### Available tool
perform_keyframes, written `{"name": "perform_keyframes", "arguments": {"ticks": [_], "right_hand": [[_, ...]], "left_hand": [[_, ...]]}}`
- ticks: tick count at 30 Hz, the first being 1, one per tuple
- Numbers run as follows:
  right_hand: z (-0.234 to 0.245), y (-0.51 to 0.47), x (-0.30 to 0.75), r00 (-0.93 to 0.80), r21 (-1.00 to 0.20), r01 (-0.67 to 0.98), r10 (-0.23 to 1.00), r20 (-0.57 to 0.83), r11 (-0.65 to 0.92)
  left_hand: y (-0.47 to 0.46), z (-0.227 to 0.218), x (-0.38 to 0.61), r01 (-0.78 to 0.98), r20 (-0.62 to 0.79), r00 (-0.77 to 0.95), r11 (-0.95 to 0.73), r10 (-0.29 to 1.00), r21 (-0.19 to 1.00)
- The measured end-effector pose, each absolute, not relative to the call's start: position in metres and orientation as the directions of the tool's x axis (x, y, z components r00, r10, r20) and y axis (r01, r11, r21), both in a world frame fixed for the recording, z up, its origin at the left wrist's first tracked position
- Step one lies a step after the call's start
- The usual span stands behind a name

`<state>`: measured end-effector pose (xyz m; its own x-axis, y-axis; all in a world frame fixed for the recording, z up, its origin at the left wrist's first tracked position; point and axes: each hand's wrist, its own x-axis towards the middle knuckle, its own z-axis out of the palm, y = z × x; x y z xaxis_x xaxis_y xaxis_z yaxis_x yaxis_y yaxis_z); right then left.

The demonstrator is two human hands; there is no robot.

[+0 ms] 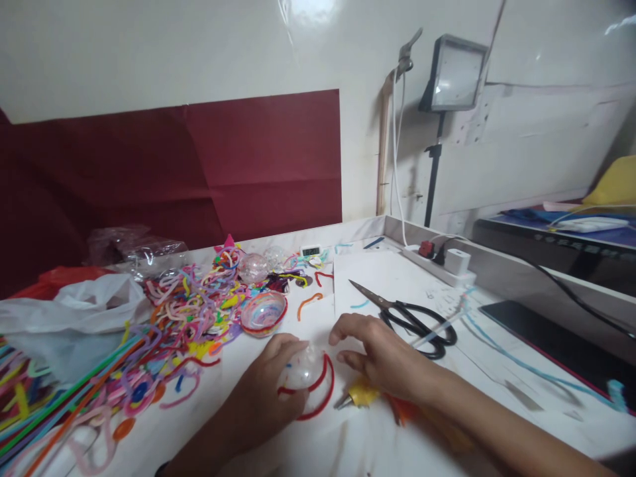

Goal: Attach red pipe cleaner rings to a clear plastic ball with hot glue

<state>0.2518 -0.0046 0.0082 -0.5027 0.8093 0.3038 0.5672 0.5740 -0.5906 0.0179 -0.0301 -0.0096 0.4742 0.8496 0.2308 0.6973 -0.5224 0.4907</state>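
My left hand (271, 381) is closed around a clear plastic ball (301, 368), thumb in front and fingers behind. A red pipe cleaner (328, 391) curves around the ball's lower right, and part of it is hidden by my thumb. My right hand (370, 351) hovers just right of the ball, its thumb and index finger bent and apart with nothing visible between them. Below that hand lies a glue gun (364, 393) with a metal tip and a yellow nozzle; the forearm hides some of it. Black-handled scissors (405, 315) rest beyond my right wrist.
Many cut pipe cleaners (199, 311) heap at the left beside a white plastic bag (74, 311). A coloured bowl-shaped half shell (264, 313) sits behind my left hand. At the right are a power strip (440, 265), a dark phone-like slab (551, 344) and a lamp (454, 73).
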Motion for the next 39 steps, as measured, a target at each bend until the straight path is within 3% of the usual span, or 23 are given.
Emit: {"name": "perform_keyframes", "arguments": {"ticks": [6, 10, 14, 21, 27, 39], "right_hand": [[0.009, -0.03, 0.283, -0.431, -0.505, 0.647, 0.82, 0.377, 0.572], [-0.008, -0.051, 0.315, -0.375, -0.454, 0.724, 0.848, 0.374, 0.52], [-0.037, -0.065, 0.341, -0.283, -0.355, 0.795, 0.818, 0.501, 0.493], [-0.052, -0.075, 0.342, -0.297, -0.361, 0.843, 0.905, 0.304, 0.398], [-0.051, -0.076, 0.329, -0.256, -0.402, 0.862, 0.95, 0.179, 0.308], [-0.056, -0.071, 0.314, -0.173, -0.327, 0.917, 0.966, 0.19, 0.228]], "left_hand": [[-0.029, -0.014, 0.006, 0.698, 0.171, 0.525, -0.537, 0.833, 0.474], [-0.026, -0.017, -0.003, 0.676, 0.163, 0.488, -0.49, 0.857, 0.551], [-0.025, -0.016, 0.001, 0.667, 0.193, 0.433, -0.456, 0.881, 0.589], [-0.031, -0.022, 0.019, 0.789, 0.142, 0.392, -0.411, 0.909, 0.456], [-0.029, -0.022, 0.021, 0.759, 0.229, 0.397, -0.458, 0.889, 0.463], [-0.033, -0.001, 0.033, 0.81, 0.077, 0.322, -0.317, 0.944, 0.493]]}}
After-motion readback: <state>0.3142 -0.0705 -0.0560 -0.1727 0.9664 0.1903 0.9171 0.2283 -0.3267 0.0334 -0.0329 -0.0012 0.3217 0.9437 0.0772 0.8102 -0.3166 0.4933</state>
